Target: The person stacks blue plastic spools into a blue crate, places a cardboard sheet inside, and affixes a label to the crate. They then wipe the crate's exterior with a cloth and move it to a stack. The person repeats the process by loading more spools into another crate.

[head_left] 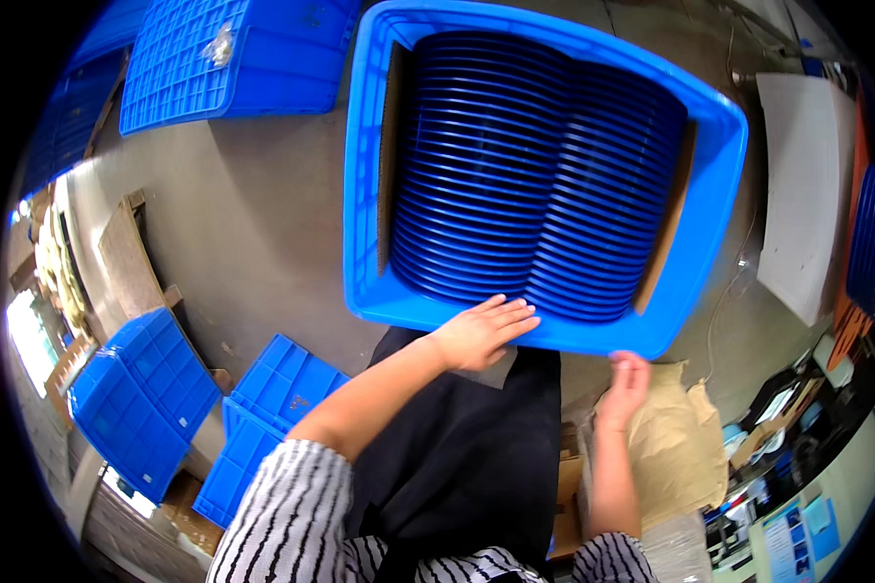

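A large blue plastic crate (715,209) stands in front of me. Two side-by-side rows of dark blue round plates or discs (476,175) fill it, packed on edge. Brown cardboard strips (666,219) line its left and right inner sides. My left hand (486,332) rests with fingers stretched out on the middle of the crate's near rim, close to the lowest discs. Just below the near right corner, my right hand (627,389) has loosely bent fingers with nothing visible in them. Its fingertips are at the rim; whether they touch it I cannot tell.
Another blue crate (292,63) stands at the far left. More blue crates (146,398) lie at the near left, beside a wooden board (131,253). Brown paper sacking (671,447) is by my right forearm. A white panel (802,194) and a cluttered bench (778,437) are on the right.
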The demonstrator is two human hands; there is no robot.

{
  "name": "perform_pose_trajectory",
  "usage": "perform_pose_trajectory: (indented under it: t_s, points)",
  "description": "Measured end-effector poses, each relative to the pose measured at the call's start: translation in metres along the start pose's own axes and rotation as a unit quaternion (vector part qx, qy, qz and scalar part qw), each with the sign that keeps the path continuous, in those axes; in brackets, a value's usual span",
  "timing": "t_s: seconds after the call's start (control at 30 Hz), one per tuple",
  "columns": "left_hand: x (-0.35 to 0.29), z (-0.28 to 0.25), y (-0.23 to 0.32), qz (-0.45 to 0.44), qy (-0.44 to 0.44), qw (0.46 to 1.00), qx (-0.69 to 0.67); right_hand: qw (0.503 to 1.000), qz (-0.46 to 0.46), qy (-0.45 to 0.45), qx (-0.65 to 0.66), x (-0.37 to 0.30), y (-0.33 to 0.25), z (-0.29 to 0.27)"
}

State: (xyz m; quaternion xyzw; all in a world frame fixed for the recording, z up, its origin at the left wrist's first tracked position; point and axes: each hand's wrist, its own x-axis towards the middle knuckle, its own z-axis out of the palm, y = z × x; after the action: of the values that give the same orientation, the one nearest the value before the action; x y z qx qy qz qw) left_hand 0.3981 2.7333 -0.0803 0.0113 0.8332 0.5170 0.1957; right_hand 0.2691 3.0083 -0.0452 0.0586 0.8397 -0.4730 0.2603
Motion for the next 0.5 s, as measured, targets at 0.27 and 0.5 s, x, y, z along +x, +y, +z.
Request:
perform_pose_trajectory:
  t_s: [0.27, 0.5]
  points:
    - [-0.031, -0.198, -0.121, -0.315, 0.523, 0.774, -0.166, 0.953, 0.175, -0.065, 0.237, 0.27, -0.016, -0.086]
    - [-0.002, -0.209, -0.169, -0.35, 0.432, 0.674, -0.486, 0.968, 0.159, -0.104, 0.162, 0.287, -0.055, -0.028]
